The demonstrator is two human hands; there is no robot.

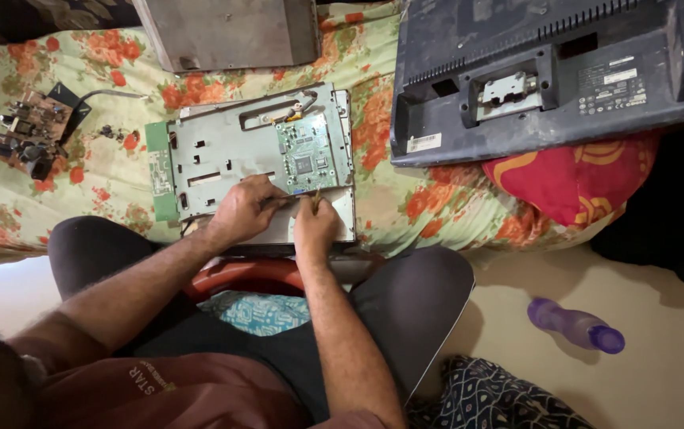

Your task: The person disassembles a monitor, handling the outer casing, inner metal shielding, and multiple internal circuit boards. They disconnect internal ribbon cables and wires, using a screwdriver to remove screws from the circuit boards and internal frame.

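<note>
A metal monitor chassis (230, 151) is laid flat on the floral bedsheet (79, 183), its long axis running left to right, directly ahead of the knees. A green circuit board (304, 153) is mounted at its right end. The left hand (242, 210) is pressed on the chassis's near edge, fingers curled together. The right hand (315, 225) is seen just right of it, fingers pinched on a thin tool (315, 199) pointing up at the board's near edge. Both hands are close; the right is nearer the board.
</note>
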